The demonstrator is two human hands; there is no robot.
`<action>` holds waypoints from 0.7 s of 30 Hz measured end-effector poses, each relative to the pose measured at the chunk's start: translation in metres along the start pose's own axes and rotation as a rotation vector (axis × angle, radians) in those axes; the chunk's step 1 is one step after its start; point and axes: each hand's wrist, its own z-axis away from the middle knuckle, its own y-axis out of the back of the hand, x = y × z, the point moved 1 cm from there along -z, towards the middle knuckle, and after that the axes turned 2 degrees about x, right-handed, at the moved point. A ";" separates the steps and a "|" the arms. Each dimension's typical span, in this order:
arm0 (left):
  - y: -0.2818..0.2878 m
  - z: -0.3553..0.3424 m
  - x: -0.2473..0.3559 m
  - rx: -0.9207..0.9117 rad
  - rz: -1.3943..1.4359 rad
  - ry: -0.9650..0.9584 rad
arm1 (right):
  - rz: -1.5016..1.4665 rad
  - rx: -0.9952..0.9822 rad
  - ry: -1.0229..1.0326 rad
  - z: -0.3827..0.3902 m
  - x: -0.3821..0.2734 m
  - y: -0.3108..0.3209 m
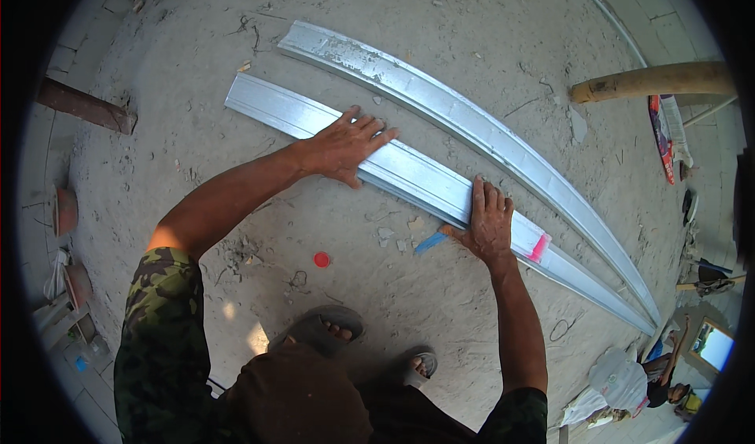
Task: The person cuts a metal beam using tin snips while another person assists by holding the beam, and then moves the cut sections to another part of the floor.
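A silver metal channel (429, 173) lies on the dusty ground, slanting from upper left to lower right. It seems to rest on or nest with a longer channel (602, 296) that runs on past its pink-marked end. My left hand (342, 147) spans it with spread fingers over the far side and the thumb at the near edge. Nearer the pink mark (539, 247), my right hand (489, 222) grips across the same piece. Beside my right thumb shows a blue thing (430, 243); whether I hold it or it lies below, I cannot tell.
Beyond, another metal channel (464, 110) lies alongside, looking curved. A wooden post (653, 82) stands at right, a brown one (86, 106) at left. A red cap (322, 259) and rubble lie near my sandals (322, 326). A person (668, 373) is at lower right.
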 end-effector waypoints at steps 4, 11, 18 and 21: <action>-0.002 -0.007 0.003 0.012 0.020 -0.030 | -0.002 0.089 0.064 0.004 0.007 -0.007; 0.002 -0.010 -0.001 -0.019 0.113 -0.087 | -0.027 0.036 0.105 -0.003 0.009 0.001; 0.002 -0.001 -0.002 0.018 0.059 -0.056 | -0.025 -0.013 0.030 -0.012 -0.011 0.013; 0.008 -0.007 0.005 0.040 0.045 -0.036 | -0.088 -0.074 -0.023 -0.007 0.000 0.015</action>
